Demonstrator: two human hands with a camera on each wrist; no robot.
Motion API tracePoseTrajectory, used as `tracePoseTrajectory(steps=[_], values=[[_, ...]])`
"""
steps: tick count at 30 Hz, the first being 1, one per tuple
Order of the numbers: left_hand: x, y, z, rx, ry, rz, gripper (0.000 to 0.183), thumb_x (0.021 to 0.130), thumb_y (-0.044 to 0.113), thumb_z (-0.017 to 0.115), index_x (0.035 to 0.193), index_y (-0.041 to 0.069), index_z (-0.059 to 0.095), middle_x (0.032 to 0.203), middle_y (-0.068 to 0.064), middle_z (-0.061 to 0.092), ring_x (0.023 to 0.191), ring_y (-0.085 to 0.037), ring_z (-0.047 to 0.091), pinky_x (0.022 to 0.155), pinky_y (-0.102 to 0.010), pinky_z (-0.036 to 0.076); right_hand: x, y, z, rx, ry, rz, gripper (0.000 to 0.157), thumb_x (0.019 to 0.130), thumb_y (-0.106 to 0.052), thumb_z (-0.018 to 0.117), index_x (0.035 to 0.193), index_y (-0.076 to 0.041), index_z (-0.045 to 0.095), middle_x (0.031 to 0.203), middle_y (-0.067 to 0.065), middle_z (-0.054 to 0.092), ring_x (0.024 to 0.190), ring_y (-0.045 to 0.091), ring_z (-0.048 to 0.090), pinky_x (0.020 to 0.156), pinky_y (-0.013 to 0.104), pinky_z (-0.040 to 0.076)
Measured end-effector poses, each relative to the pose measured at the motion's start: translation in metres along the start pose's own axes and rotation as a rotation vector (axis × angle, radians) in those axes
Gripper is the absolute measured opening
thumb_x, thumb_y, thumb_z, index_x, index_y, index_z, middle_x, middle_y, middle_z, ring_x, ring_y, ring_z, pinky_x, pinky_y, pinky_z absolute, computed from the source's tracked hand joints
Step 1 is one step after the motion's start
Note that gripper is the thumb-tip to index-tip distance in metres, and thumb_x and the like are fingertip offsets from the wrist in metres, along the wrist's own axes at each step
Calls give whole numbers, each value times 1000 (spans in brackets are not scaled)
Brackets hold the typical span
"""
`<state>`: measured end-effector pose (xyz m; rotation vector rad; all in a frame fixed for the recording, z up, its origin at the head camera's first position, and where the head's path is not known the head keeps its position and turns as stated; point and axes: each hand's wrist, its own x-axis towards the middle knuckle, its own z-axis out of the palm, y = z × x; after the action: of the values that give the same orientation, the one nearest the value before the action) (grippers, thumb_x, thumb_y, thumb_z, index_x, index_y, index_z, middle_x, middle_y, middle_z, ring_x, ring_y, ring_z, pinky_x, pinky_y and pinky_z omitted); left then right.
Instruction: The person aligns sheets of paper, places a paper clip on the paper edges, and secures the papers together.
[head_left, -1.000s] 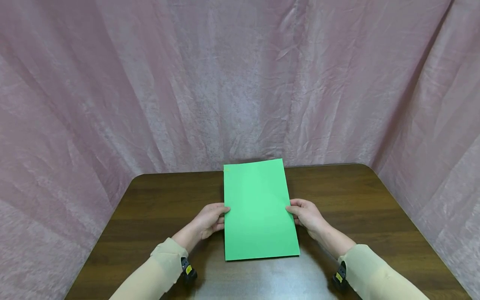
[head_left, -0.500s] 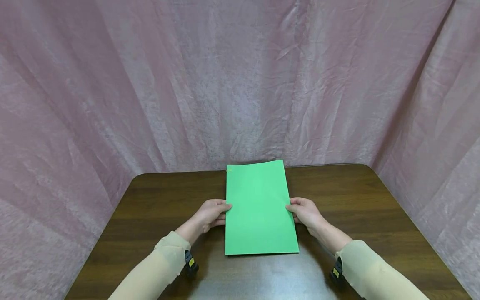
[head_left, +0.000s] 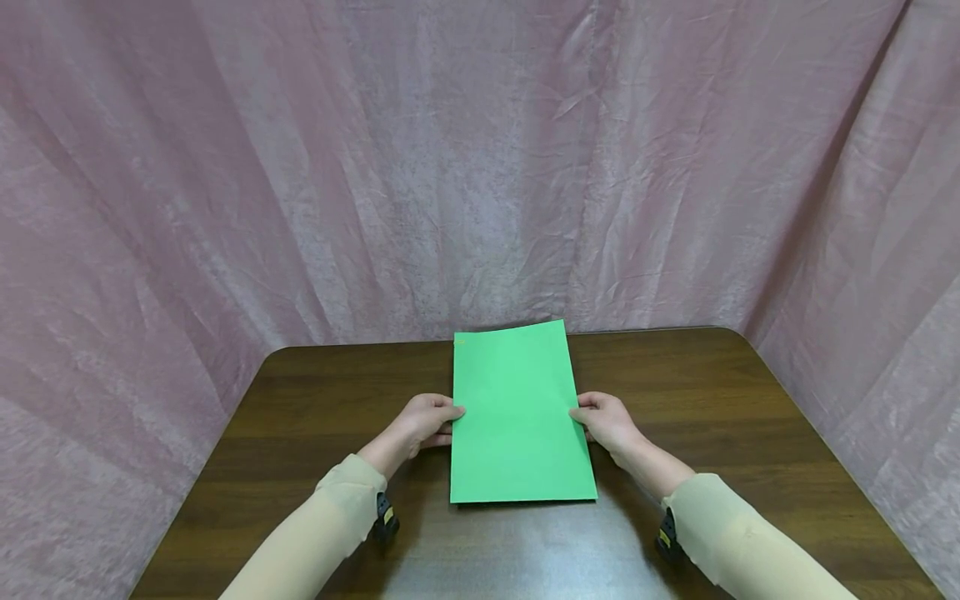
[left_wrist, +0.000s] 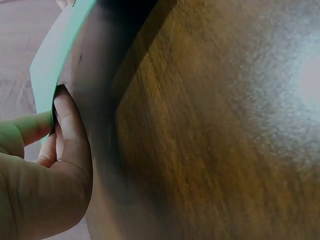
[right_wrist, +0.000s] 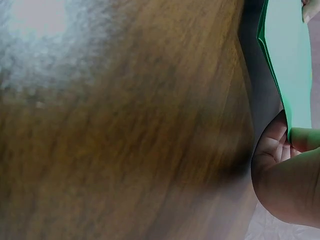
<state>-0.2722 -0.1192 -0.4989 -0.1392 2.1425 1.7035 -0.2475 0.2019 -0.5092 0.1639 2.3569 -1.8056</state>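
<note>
Between my hands is a flat green folder, held a little above the table with its top tilted away. A small yellow mark shows at its upper left corner. My left hand pinches the left edge, thumb on the front and fingers behind. On the opposite edge, my right hand grips in the same way. The right wrist view shows the folder with what look like two thin layers at its near edge, beside the right hand. In the left wrist view the left hand holds the bowed edge.
A dark brown wooden table lies below, with a bright light reflection near its front. Pink curtains hang close behind the table and on both sides. Each sleeve has a dark wrist device under it.
Both hands have moved slightly away from me and the folder's lower edge has risen in view. The left edge has shifted a little to the right. Both grips stay the same.
</note>
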Motion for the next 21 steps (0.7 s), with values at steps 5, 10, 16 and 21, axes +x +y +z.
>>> tracePoseTrajectory(steps=[5, 10, 16, 21], values=[[4, 1, 0, 32, 16, -10, 15, 99, 15, 69, 107, 2, 70, 93, -8, 61, 75, -17, 62, 72, -32, 61, 2, -2, 1, -22, 9, 0, 26, 101, -4, 59, 121, 11, 61, 106, 16, 66, 81, 20, 61, 67, 33, 54], [7, 2, -1, 60, 27, -24, 23, 99, 16, 70, 116, 0, 68, 102, -11, 61, 81, -20, 61, 73, -32, 60, 4, -5, 3, -42, 3, -10, 28, 101, -4, 58, 124, 12, 59, 104, 17, 66, 79, 21, 60, 65, 32, 52], [9, 3, 0, 55, 32, -31, 25, 99, 14, 69, 118, -2, 66, 100, -11, 61, 80, -21, 60, 72, -31, 60, 8, -7, 5, -69, 0, -17, 31, 101, -4, 57, 128, 11, 56, 103, 17, 65, 81, 21, 60, 66, 32, 51], [10, 3, 1, 53, 41, -35, 25, 99, 12, 69, 119, -3, 65, 99, -11, 61, 79, -20, 60, 70, -31, 60, 11, -6, 5, -85, 0, 0, 32, 102, -4, 57, 130, 11, 54, 108, 19, 63, 85, 22, 61, 67, 32, 52]])
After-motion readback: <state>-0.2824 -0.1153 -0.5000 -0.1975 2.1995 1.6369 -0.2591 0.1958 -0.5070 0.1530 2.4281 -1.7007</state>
